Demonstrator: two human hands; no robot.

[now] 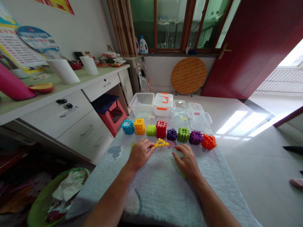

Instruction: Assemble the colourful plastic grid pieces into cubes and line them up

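Between thumb and fingers, my left hand [141, 151] pinches the left end of a yellow toothed building-block piece [162, 143], roughly triangular with an open centre. To its right, my right hand [187, 159] is apart from the piece, thumb and fingers spread, with nothing visible in it. Yellow-green bits show at the edges of both hands; the hands cover most of them. Behind the hands runs a row of interlocking block cubes, including a blue cube [128, 127], a yellow cube [139, 126], a red cube [161, 129], a green cube [183, 135] and an orange one [209, 141].
Clear plastic boxes, among them an open bin [142, 105] and a lidded box with orange latches [163, 105], line the far table end. A patterned cloth [161, 195] covers the table. At left stand a red stool [115, 116] and a white desk [71, 118].
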